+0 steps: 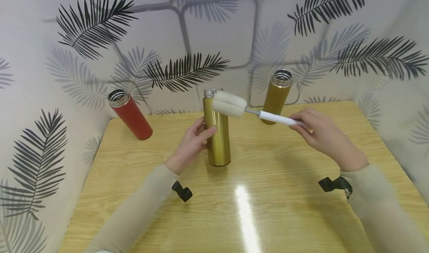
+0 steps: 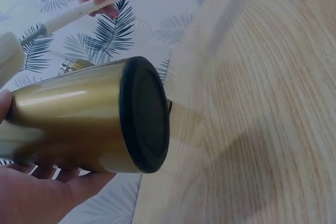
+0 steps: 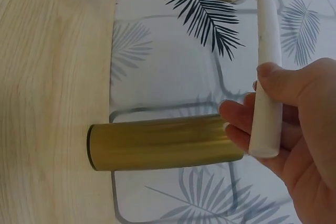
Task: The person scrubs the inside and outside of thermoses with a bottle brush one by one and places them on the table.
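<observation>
My left hand (image 1: pixel 196 139) grips a gold thermos flask (image 1: pixel 218 134) around its middle, thumb across the front. No lid is on its steel neck. In the left wrist view the flask's black base (image 2: pixel 148 116) faces the camera, held off the table. My right hand (image 1: pixel 320 135) pinches the white handle (image 3: pixel 269 51) of a bottle brush between thumb and fingers. The brush's cream sponge head (image 1: pixel 229 104) is in front of the flask's upper part and hides some of its neck; whether they touch I cannot tell.
A second gold flask (image 1: pixel 276 98) without a lid stands at the back right of the wooden table (image 1: pixel 187 215). At the back left is a red flask (image 1: pixel 132 117), also lidless. Behind the table rises a leaf-patterned wall (image 1: pixel 214 33).
</observation>
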The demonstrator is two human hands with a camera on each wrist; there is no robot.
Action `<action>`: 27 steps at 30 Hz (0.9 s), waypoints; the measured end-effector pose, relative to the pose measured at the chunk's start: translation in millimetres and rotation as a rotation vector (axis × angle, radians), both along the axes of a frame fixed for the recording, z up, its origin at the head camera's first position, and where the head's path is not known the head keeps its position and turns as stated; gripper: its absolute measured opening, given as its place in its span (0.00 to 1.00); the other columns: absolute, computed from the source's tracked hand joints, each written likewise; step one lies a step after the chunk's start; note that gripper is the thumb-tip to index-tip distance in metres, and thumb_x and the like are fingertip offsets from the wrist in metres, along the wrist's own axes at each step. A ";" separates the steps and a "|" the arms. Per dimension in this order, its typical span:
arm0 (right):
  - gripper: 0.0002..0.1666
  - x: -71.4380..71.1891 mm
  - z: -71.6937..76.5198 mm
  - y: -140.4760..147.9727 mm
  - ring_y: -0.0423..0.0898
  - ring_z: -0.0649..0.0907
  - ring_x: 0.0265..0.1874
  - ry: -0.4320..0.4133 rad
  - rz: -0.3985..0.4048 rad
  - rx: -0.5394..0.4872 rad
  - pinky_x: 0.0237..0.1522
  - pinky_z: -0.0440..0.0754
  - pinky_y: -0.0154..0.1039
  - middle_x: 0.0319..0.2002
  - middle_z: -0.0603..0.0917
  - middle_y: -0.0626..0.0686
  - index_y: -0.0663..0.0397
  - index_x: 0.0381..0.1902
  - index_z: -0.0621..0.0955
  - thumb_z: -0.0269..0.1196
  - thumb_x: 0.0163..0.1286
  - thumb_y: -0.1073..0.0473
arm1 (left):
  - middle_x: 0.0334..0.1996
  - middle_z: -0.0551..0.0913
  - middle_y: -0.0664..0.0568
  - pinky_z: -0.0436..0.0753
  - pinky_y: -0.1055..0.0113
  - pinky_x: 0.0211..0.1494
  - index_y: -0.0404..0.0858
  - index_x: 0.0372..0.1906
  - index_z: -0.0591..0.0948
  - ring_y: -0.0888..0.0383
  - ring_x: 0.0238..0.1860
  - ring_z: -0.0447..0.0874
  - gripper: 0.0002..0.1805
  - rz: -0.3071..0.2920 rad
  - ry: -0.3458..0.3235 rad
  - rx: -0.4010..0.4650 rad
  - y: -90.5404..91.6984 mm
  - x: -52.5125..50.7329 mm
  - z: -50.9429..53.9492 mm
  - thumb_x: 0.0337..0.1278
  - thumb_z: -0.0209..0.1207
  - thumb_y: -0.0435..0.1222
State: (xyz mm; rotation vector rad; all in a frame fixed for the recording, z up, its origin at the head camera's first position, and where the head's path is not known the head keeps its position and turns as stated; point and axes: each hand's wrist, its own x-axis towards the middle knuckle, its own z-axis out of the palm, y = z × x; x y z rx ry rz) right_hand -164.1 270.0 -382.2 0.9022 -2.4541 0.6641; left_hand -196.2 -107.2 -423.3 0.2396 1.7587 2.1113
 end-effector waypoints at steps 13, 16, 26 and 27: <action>0.23 -4.3 -6.4 -7.5 0.43 0.75 0.31 -0.038 -0.001 -0.016 0.33 0.73 0.39 0.38 0.84 0.53 0.61 0.61 0.82 0.66 0.69 0.73 | 0.74 0.72 0.42 0.84 0.52 0.60 0.41 0.81 0.64 0.44 0.64 0.79 0.33 0.019 0.013 -0.036 7.8 0.7 -1.9 0.76 0.59 0.35; 0.19 -6.2 -7.1 -7.9 0.43 0.77 0.31 -0.016 -0.008 -0.032 0.34 0.73 0.36 0.36 0.85 0.54 0.62 0.56 0.84 0.68 0.67 0.74 | 0.75 0.70 0.42 0.82 0.47 0.63 0.42 0.82 0.62 0.42 0.67 0.77 0.33 -0.002 0.025 -0.028 7.9 0.8 -2.0 0.79 0.56 0.36; 0.23 -8.1 -19.9 -7.0 0.40 0.74 0.31 -0.058 0.092 -0.031 0.32 0.75 0.38 0.33 0.83 0.48 0.60 0.52 0.86 0.72 0.59 0.77 | 0.79 0.62 0.42 0.74 0.39 0.70 0.41 0.84 0.55 0.41 0.76 0.65 0.32 -0.042 0.015 0.038 3.8 -0.5 -3.2 0.84 0.48 0.37; 0.23 -7.5 -22.7 -6.7 0.39 0.73 0.30 -0.071 0.106 -0.030 0.31 0.74 0.37 0.33 0.82 0.47 0.59 0.52 0.86 0.72 0.59 0.77 | 0.80 0.62 0.42 0.73 0.39 0.71 0.41 0.84 0.54 0.41 0.77 0.64 0.32 -0.039 0.011 0.054 3.4 -0.8 -3.0 0.84 0.47 0.37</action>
